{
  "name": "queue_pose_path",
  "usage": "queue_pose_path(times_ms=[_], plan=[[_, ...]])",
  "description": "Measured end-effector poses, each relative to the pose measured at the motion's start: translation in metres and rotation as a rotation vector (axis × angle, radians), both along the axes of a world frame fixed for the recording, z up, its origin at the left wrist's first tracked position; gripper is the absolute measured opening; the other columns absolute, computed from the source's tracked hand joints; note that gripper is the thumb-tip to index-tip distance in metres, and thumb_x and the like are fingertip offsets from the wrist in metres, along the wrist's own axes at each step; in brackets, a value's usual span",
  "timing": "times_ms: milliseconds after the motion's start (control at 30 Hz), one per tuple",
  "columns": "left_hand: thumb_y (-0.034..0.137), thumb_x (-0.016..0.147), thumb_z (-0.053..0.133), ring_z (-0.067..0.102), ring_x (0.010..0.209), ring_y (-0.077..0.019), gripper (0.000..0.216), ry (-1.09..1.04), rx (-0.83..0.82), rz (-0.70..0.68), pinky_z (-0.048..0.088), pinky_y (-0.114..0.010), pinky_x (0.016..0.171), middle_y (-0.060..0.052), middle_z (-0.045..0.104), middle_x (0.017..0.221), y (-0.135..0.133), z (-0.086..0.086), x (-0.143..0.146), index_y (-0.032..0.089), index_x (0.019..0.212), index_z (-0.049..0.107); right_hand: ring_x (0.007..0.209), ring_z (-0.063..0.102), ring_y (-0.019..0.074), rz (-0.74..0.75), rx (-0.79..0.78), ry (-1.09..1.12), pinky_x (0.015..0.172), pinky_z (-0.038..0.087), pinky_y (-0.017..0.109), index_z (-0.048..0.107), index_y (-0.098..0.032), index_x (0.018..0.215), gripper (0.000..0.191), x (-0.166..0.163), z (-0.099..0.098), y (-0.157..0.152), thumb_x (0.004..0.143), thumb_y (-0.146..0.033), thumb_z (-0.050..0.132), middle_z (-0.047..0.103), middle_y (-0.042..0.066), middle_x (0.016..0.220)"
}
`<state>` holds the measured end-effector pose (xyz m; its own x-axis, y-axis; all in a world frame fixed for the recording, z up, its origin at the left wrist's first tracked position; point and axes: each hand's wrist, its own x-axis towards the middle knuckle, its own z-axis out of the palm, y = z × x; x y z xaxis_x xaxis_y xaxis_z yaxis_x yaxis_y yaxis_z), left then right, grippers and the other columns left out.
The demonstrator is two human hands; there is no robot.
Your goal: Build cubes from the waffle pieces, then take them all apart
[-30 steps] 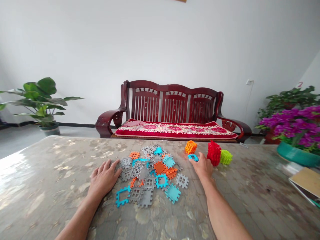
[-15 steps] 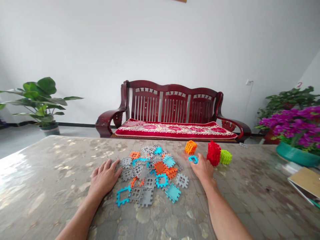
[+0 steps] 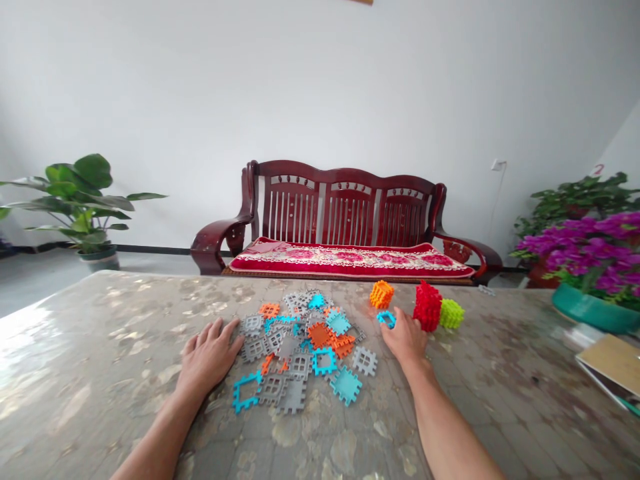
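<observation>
My left hand (image 3: pixel 207 353) lies flat on the table, fingers a little spread, beside a loose pile of toothed plastic building tiles. Nearest to it are grey window tiles (image 3: pixel 254 349). Orange tiles (image 3: pixel 319 335), light blue solid tiles (image 3: pixel 346 386) and blue open-frame tiles (image 3: pixel 325 361) also lie in the pile. To the right of it, my right hand (image 3: pixel 406 337) is closed on the edge of a small blue frame tile (image 3: pixel 386 319); part of that tile is behind the fingers. An orange stack (image 3: pixel 381 294), a red stack (image 3: pixel 427 307) and a yellow-green stack (image 3: pixel 452 314) of tiles stand close by.
The patterned table (image 3: pixel 125 347) spans the view. On its right side are a teal pot (image 3: pixel 595 310) with purple flowers and a brown book or box (image 3: pixel 613 363). Beyond the far edge stands a dark red wooden bench (image 3: pixel 350 207); a potted plant (image 3: pixel 87 200) is at left.
</observation>
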<state>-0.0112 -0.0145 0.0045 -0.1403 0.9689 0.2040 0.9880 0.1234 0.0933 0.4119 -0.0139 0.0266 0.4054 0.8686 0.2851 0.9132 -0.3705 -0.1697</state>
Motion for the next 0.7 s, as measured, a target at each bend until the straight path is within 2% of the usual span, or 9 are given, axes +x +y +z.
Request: queue_pose_path(times_ms=[167, 267, 400, 500, 600, 700], plan=[[0.045, 0.093, 0.033, 0.037, 0.140, -0.0291, 0.056, 0.012, -0.010, 0.001, 0.025, -0.046, 0.114, -0.013, 0.047, 0.149, 0.000, -0.001, 0.000, 0.024, 0.142, 0.052, 0.107, 0.060, 0.0327, -0.008, -0.008, -0.027, 0.081, 0.046, 0.041, 0.057, -0.019, 0.130, 0.049, -0.002, 0.002, -0.002, 0.086, -0.041, 0.056, 0.066, 0.016, 0.117], [0.044, 0.094, 0.033, 0.038, 0.140, -0.0294, 0.055, 0.011, 0.006, -0.001, 0.024, -0.047, 0.114, -0.014, 0.046, 0.149, 0.001, -0.003, -0.001, 0.024, 0.141, 0.052, 0.110, 0.057, 0.0315, 0.012, 0.069, -0.048, 0.086, 0.044, 0.041, 0.059, -0.020, 0.128, 0.047, -0.003, 0.001, -0.002, 0.085, -0.041, 0.058, 0.062, 0.014, 0.126], [0.044, 0.093, 0.035, 0.038, 0.140, -0.0282, 0.054, 0.011, 0.015, 0.003, 0.024, -0.047, 0.114, -0.013, 0.046, 0.149, 0.000, -0.004, 0.000, 0.025, 0.140, 0.053, 0.112, 0.055, 0.0265, 0.200, 0.203, -0.016, 0.096, 0.040, 0.037, 0.064, -0.022, 0.122, 0.037, -0.013, -0.002, 0.003, 0.088, -0.033, 0.055, 0.062, 0.009, 0.127], [0.043, 0.093, 0.036, 0.038, 0.140, -0.0279, 0.052, 0.005, 0.022, 0.007, 0.025, -0.046, 0.114, -0.012, 0.047, 0.148, -0.001, -0.002, 0.002, 0.025, 0.139, 0.054, 0.111, 0.057, 0.0241, 0.358, 0.237, 0.074, 0.099, 0.040, 0.035, 0.064, -0.021, 0.121, 0.036, -0.032, -0.001, 0.013, 0.087, -0.029, 0.055, 0.066, 0.007, 0.124], [0.043, 0.094, 0.036, 0.038, 0.140, -0.0279, 0.052, 0.002, 0.026, 0.010, 0.025, -0.046, 0.114, -0.012, 0.048, 0.148, -0.003, 0.000, 0.004, 0.025, 0.139, 0.054, 0.114, 0.058, 0.0226, 0.481, 0.187, 0.157, 0.101, 0.040, 0.033, 0.064, -0.021, 0.122, 0.037, -0.058, 0.006, 0.029, 0.087, -0.028, 0.055, 0.068, 0.006, 0.122], [0.042, 0.094, 0.036, 0.038, 0.140, -0.0274, 0.051, 0.004, 0.016, 0.018, 0.026, -0.045, 0.114, -0.012, 0.048, 0.148, -0.004, 0.002, 0.005, 0.026, 0.139, 0.054, 0.117, 0.058, 0.0226, 0.528, 0.075, 0.182, 0.101, 0.041, 0.032, 0.062, -0.022, 0.126, 0.040, -0.085, 0.016, 0.049, 0.088, -0.029, 0.055, 0.068, 0.005, 0.125]])
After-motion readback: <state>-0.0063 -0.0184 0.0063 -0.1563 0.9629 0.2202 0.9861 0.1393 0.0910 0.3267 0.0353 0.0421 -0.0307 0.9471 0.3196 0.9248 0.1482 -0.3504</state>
